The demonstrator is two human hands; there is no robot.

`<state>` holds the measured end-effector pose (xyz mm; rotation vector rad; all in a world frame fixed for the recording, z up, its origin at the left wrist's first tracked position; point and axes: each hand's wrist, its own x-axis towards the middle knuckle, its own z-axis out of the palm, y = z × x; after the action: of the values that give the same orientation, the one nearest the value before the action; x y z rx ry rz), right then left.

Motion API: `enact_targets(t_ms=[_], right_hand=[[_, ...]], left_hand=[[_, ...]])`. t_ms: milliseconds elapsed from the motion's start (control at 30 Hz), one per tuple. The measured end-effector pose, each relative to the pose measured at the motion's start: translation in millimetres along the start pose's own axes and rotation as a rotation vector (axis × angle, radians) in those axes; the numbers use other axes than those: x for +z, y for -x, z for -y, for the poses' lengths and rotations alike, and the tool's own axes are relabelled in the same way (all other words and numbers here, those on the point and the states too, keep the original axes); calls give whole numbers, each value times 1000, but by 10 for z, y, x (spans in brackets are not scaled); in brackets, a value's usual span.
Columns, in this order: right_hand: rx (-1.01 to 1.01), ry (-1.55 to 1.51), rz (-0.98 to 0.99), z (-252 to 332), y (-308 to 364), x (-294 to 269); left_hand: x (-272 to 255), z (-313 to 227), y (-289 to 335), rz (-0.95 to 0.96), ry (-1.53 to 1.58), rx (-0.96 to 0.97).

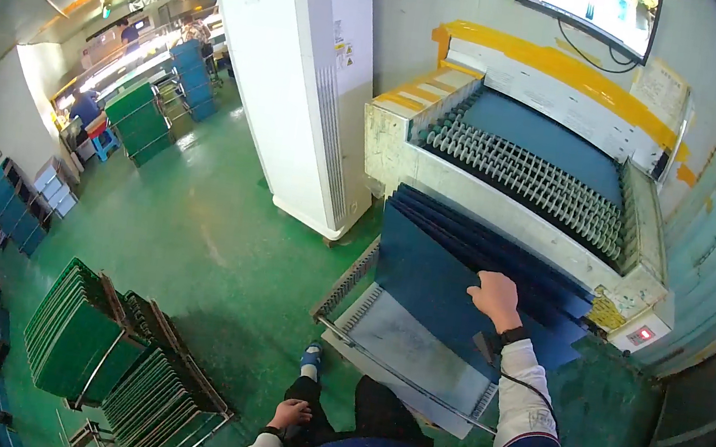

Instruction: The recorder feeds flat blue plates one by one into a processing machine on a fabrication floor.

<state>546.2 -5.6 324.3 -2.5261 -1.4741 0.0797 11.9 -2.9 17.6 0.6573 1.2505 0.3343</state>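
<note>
Several dark blue panels [427, 251] lean in a metal rack on the right, in front of a conveyor machine with rollers. My right hand [497, 298] is closed on the upper edge of the front blue panel, its fingertips partly hidden. A pale grey sheet [414, 344] lies in the near part of the rack [401, 376]. Beside my thigh, well away from the panels, hangs my left hand [292, 414]. Its fingers are curled in and nothing shows in them.
Behind the panels stands the roller machine [526, 182], another blue panel [549, 145] lying at its back. A tall white cabinet unit [295, 80] rises left of it. Racks of green panels [80, 341] stand at lower left. Farther off, people work at lit benches beside more racks.
</note>
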Motion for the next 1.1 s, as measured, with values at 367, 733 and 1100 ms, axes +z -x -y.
enact_targets(t_ms=[367, 733, 1100], right_hand=[[13, -3, -10, -4, -11, -9], [-20, 14, -45, -24, -76, 5], [14, 0, -25, -65, -81, 14]], left_hand=[[7, 31, -51, -15, 4, 15], [-30, 39, -67, 17, 43, 14], [120, -119, 107, 1, 21, -25]])
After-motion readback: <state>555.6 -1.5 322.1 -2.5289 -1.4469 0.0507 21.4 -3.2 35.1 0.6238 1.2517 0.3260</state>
